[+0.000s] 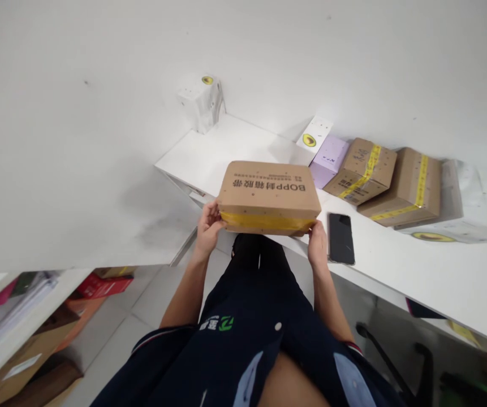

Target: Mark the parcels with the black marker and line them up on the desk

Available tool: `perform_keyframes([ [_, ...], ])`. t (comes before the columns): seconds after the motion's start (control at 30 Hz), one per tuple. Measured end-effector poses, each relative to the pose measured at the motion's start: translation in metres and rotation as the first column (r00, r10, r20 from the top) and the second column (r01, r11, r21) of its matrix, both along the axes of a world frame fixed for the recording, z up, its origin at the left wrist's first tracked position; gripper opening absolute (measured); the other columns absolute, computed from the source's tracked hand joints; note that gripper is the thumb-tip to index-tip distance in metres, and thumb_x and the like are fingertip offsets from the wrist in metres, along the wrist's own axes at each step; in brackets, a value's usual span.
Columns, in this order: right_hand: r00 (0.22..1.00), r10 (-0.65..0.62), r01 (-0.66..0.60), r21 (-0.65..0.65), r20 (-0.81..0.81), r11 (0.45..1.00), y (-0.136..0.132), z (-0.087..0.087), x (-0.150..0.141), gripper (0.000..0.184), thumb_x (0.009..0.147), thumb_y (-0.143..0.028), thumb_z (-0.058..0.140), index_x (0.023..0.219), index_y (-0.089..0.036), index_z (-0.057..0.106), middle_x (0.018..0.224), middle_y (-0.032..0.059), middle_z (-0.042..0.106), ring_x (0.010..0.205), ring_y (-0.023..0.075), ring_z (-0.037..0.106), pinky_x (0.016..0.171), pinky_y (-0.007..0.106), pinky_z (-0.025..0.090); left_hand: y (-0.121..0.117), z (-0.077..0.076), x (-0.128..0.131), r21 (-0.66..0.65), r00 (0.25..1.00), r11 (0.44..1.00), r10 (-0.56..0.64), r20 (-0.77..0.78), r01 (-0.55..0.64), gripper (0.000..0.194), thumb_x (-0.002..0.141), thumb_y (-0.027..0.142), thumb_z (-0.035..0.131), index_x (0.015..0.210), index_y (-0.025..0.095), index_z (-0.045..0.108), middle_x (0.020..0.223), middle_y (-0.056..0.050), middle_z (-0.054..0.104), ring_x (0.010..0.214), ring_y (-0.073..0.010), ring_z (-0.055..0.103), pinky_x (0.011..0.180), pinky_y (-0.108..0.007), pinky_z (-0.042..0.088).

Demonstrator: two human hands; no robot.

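Observation:
A brown cardboard box [268,192] with dark printing on top and yellow tape along its near side is held between my two hands at the front edge of the white desk [251,138]. My left hand [209,226] grips its near left corner, thumb on the near side. At the near right corner my right hand [318,243] is closed on the box, some of its fingers hidden. Whether the box rests on the desk or is slightly raised, I cannot tell. A dark phone [341,238] lies just right of my right hand.
Along the wall stand a white box [315,133] with an avocado picture, a lilac box [330,155] and two taped cartons [360,169]. Another white box [204,104] is in the far left corner. Shelves [26,322] hold goods at lower left; a black chair [396,362] stands below right.

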State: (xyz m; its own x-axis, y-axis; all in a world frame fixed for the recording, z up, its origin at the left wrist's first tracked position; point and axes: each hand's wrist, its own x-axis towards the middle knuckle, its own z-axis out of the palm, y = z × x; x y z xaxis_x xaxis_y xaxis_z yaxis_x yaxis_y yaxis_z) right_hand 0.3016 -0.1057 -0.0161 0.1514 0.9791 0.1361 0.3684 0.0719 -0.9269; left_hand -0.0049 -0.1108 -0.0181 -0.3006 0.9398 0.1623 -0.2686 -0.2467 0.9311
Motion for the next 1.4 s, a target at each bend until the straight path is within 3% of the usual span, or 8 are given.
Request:
perform_keyframes([
  [0.2,0.993,-0.030,0.009,-0.184,-0.114,0.983,-0.018,-0.006,-0.002,0.073,0.094,-0.077,0.030,0.112,-0.018,0.070,0.105,0.0121,0.076,0.098,0.0272,0.070,0.091,0.047,0.057,-0.017,-0.012,0.005,-0.106,0.995,0.994,0.035,0.091,-0.025,0.038,0.076,0.054,0.077,0.103,0.028,0.072,0.121,-0.004,0.075,0.118,-0.0273,0.068,0.100,-0.043,0.056],
  [0.37,0.986,0.044,-0.075,-0.193,-0.158,0.978,-0.017,-0.007,0.006,0.082,0.094,-0.079,0.020,0.124,-0.019,0.068,0.116,0.0138,0.076,0.106,0.0269,0.071,0.090,0.044,0.059,-0.020,-0.008,-0.001,-0.214,0.982,0.969,0.092,-0.163,-0.126,0.054,0.093,0.072,0.049,0.105,0.024,0.071,0.127,-0.009,0.072,0.128,-0.0268,0.063,0.107,-0.043,0.051],
  [0.47,0.982,0.084,-0.114,-0.174,-0.171,0.978,-0.014,-0.006,0.008,0.082,0.096,-0.076,0.014,0.126,-0.020,0.066,0.116,0.0136,0.075,0.106,0.0251,0.071,0.088,0.042,0.060,-0.016,-0.002,-0.001,-0.205,0.955,0.960,0.133,-0.265,-0.190,0.056,0.090,0.072,0.055,0.111,0.023,0.071,0.123,-0.009,0.073,0.121,-0.0257,0.066,0.108,-0.042,0.051],
  [0.57,0.988,0.070,-0.094,-0.174,-0.136,0.980,-0.014,-0.003,0.009,0.078,0.096,-0.076,0.019,0.122,-0.020,0.067,0.113,0.0131,0.076,0.105,0.0252,0.071,0.086,0.041,0.060,-0.012,0.004,0.002,-0.186,0.958,0.962,0.154,-0.241,-0.201,0.048,0.085,0.063,0.070,0.112,0.023,0.073,0.114,-0.008,0.076,0.113,-0.0265,0.069,0.102,-0.041,0.055],
  [0.8,0.980,0.183,-0.189,-0.081,-0.071,0.979,-0.015,0.012,0.015,0.065,0.094,-0.068,0.043,0.137,-0.022,0.061,0.132,0.0124,0.069,0.127,0.0298,0.061,0.103,0.048,0.054,-0.014,0.002,-0.005,-0.122,0.995,0.992,0.022,-0.098,-0.034,0.057,0.078,0.044,0.084,0.131,0.032,0.068,0.132,-0.007,0.072,0.126,-0.0284,0.066,0.107,-0.044,0.054],
  [1.0,0.958,0.264,-0.273,-0.076,-0.109,0.959,-0.016,0.009,0.019,0.060,0.088,-0.053,0.054,0.142,-0.026,0.057,0.144,0.0112,0.063,0.133,0.0327,0.058,0.102,0.050,0.055,-0.024,-0.002,-0.014,-0.057,0.995,0.998,-0.018,-0.094,0.013,0.072,0.077,0.039,0.085,0.143,0.037,0.057,0.134,-0.007,0.070,0.122,-0.0251,0.067,0.101,-0.039,0.057],
  [1.13,0.946,0.252,-0.281,-0.126,-0.204,0.951,-0.017,0.006,0.010,0.060,0.081,-0.039,0.057,0.139,-0.026,0.057,0.138,0.0104,0.065,0.121,0.0316,0.064,0.091,0.049,0.060,-0.023,-0.012,-0.015,-0.047,0.984,0.998,0.021,-0.178,-0.029,0.076,0.074,0.040,0.087,0.144,0.036,0.057,0.143,-0.008,0.064,0.130,-0.0262,0.062,0.106,-0.040,0.054],
  [1.4,0.973,0.036,-0.090,-0.229,-0.229,0.969,-0.018,-0.008,-0.006,0.038,0.067,-0.030,0.061,0.104,-0.020,0.064,0.102,0.0070,0.073,0.090,0.0240,0.068,0.082,0.043,0.059,-0.019,-0.039,-0.009,-0.099,0.934,0.986,0.093,-0.345,-0.135,0.073,0.075,0.044,0.086,0.141,0.031,0.059,0.147,-0.011,0.061,0.134,-0.0300,0.059,0.112,-0.047,0.049],
])
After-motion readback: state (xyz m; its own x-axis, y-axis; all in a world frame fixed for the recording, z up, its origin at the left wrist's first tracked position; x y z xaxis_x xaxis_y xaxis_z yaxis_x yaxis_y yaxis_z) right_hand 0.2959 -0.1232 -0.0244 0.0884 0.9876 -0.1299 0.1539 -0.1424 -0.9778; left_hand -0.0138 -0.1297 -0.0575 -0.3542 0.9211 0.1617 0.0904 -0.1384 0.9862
